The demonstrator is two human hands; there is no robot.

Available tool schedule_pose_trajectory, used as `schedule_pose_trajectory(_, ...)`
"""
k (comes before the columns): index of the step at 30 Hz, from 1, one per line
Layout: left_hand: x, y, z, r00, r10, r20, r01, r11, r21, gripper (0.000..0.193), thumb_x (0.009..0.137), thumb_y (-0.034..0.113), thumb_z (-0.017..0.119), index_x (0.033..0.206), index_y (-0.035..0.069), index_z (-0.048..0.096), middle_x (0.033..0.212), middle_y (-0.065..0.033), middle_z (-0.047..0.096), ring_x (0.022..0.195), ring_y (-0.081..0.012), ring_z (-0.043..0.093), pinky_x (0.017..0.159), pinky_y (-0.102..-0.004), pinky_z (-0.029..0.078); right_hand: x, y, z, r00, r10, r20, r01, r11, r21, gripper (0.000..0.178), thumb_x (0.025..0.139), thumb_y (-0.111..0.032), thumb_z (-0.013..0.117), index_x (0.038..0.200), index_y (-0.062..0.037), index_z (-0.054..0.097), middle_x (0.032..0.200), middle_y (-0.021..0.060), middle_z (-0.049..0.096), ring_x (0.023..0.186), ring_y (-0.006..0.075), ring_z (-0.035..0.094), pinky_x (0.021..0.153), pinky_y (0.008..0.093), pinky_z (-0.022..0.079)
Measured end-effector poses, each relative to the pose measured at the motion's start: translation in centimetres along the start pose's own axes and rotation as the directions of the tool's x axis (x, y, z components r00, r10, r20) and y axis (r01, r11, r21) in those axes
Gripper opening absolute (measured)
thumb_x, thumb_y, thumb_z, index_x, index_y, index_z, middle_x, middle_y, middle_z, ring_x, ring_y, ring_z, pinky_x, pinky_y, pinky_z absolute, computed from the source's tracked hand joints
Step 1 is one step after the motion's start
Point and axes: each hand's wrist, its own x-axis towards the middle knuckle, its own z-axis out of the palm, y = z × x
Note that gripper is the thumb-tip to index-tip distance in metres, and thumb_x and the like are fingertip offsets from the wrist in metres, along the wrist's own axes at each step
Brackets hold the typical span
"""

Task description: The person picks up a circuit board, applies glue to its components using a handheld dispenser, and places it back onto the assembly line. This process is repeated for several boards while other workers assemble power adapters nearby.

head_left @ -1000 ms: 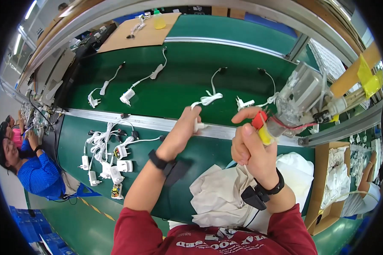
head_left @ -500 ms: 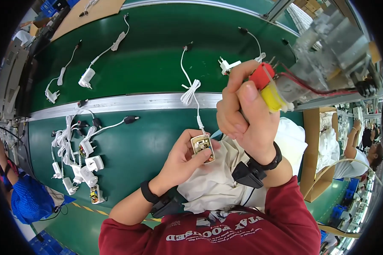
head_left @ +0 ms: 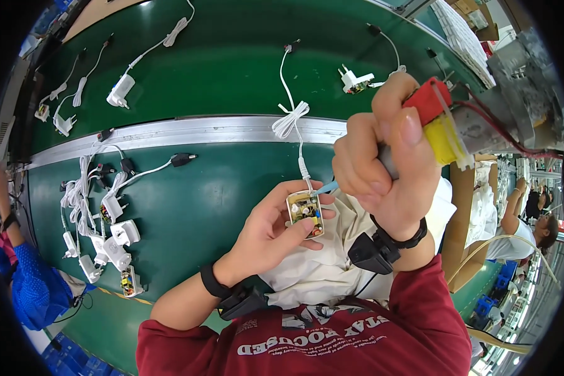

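My left hand (head_left: 276, 219) cradles an open white power adapter (head_left: 306, 216), its thumb on the lower part of the bare circuit board. A white cable (head_left: 302, 164) with a tied bundle (head_left: 291, 120) runs up from the adapter across the metal rail. In my right fist (head_left: 388, 150) is a dispensing pen (head_left: 427, 122) with a red switch, a yellow band and wires. Its blue tapered tip (head_left: 326, 187) reaches the adapter's upper right corner; whether it touches the board I cannot tell. The pen's shaft is partly hidden by my fingers.
Several white adapters (head_left: 116, 252) with cables lie piled at left. Others, such as a white plug (head_left: 120, 91), lie on the green far strip beyond the metal rail (head_left: 200, 128). White cloth (head_left: 326, 269) covers my lap; a cardboard box (head_left: 462, 207) stands right. Co-workers (head_left: 37, 282) sit nearby.
My right hand with the dispensing pen has moved slightly right and down, and the blue tip is now plainly visible at the adapter. The whole view has shifted a little.
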Motion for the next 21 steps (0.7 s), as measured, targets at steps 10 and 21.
schedule_pose_trajectory(10,0.4,-0.2,-0.2,0.993,-0.042,-0.106,0.040,0.999,-0.026,0.043,0.093,0.002,0.045,0.134,0.006,0.034,0.126,-0.0122,0.052,0.114,-0.0202,0.055,0.080,-0.0321,0.057,0.0,-1.2,0.3,0.998,0.051,-0.026,-0.052,0.998,-0.033,0.031,0.098,-0.040,0.040,0.096,-0.0094,0.035,0.048,-0.0024,0.033,0.036,0.0060,0.026,0.035,0.0231,0.023)
schedule_pose_trajectory(21,0.7,0.2,-1.5,0.989,0.041,-0.139,-0.057,0.992,-0.113,0.042,0.093,0.008,0.046,0.134,0.008,0.036,0.124,-0.0138,0.054,0.112,-0.0224,0.057,0.077,-0.0329,0.058,-0.9,0.2,0.1,0.998,0.027,0.051,-0.026,0.999,-0.021,0.033,0.095,-0.040,0.049,0.090,-0.0111,0.034,0.048,-0.0012,0.034,0.034,0.0076,0.026,0.034,0.0240,0.023)
